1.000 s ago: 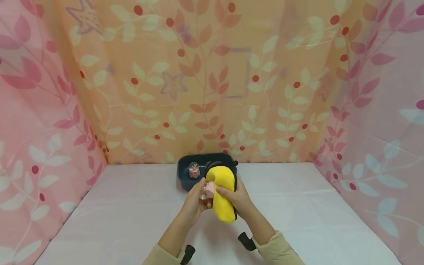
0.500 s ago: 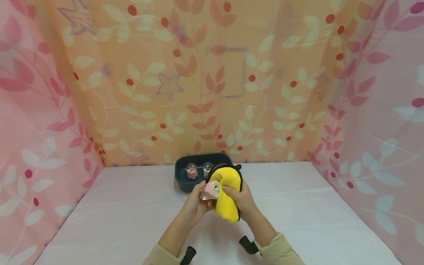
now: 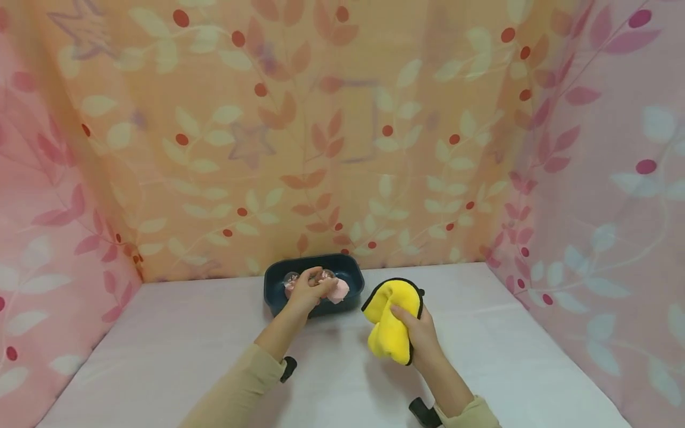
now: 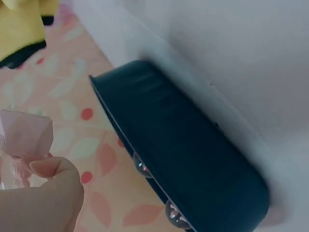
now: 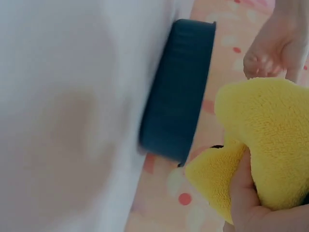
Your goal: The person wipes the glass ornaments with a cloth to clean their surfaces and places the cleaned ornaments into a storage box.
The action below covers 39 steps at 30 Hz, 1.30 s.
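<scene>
In the head view my left hand (image 3: 304, 294) is above the dark blue tub (image 3: 353, 280), pinching a small snow globe with a pink faceted base (image 3: 338, 291). The left wrist view shows that pink base (image 4: 26, 133) up close, tilted, higher than the tub's rim. Inside the tub sit small clear globes, one (image 4: 176, 214) and another (image 4: 141, 166), peeking over the edge; my hand partly covers them in the head view. To the right, my right hand (image 3: 425, 339) grips a folded yellow cloth with black edging (image 3: 393, 333), thumb on top, apart from the tub.
The tub stands on a white-covered table (image 3: 203, 356), near the patterned orange back curtain (image 3: 407, 196). Pink patterned curtains (image 3: 594, 249) close in both sides. A black wrist mount (image 3: 424, 411) sticks out from the right sleeve.
The left hand has carried the snow globe away from the cloth, forward and left over the tub. My right hand has drawn the cloth rightward. The head view has shifted a little.
</scene>
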Available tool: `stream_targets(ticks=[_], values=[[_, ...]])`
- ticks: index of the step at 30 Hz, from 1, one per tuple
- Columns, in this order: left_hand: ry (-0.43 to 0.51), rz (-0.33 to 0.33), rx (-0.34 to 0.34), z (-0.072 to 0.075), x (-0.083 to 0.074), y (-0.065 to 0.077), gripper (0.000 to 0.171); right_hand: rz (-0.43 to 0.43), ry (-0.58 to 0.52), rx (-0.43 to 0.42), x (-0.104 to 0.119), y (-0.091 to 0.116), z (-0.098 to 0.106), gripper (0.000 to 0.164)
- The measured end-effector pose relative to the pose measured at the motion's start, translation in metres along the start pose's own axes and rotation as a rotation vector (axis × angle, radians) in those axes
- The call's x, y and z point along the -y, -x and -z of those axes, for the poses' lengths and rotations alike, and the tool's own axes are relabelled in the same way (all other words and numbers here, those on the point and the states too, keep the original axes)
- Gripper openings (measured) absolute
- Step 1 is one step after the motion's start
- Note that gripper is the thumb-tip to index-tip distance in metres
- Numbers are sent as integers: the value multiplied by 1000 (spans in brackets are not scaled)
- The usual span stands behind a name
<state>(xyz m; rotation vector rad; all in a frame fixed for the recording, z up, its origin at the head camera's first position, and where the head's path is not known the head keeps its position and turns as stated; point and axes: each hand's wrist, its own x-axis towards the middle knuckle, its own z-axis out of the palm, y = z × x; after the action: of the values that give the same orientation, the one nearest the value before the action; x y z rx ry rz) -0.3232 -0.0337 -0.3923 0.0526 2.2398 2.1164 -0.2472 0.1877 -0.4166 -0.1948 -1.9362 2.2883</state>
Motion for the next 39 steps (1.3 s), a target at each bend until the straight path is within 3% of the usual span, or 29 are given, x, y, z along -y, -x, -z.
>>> stream_targets(ticks=[3, 9, 14, 20, 25, 30, 34, 39], values=[[-65, -11, -7, -5, 5, -20, 59, -58, -2, 0, -5, -1, 5, 49], [-150, -113, 45, -23, 23, -58, 53, -106, 24, -19, -12, 1, 17, 47], [-187, -127, 67, -38, 38, -79, 55, -131, 25, -9, -18, 3, 26, 51], [-295, -102, -14, -48, 46, -89, 56, -157, 26, -1, -22, 1, 28, 55], [-298, -54, -50, -51, 51, -102, 57, -154, 31, 0, -22, -1, 31, 53], [-317, -35, -22, -50, 54, -106, 55, -159, 53, 0, -22, 2, 33, 53], [-398, -49, 10, -48, 50, -103, 62, -155, 85, 8, -22, 3, 33, 56], [-377, -72, 13, -42, 38, -91, 68, -152, 155, 97, -17, 0, 23, 60]])
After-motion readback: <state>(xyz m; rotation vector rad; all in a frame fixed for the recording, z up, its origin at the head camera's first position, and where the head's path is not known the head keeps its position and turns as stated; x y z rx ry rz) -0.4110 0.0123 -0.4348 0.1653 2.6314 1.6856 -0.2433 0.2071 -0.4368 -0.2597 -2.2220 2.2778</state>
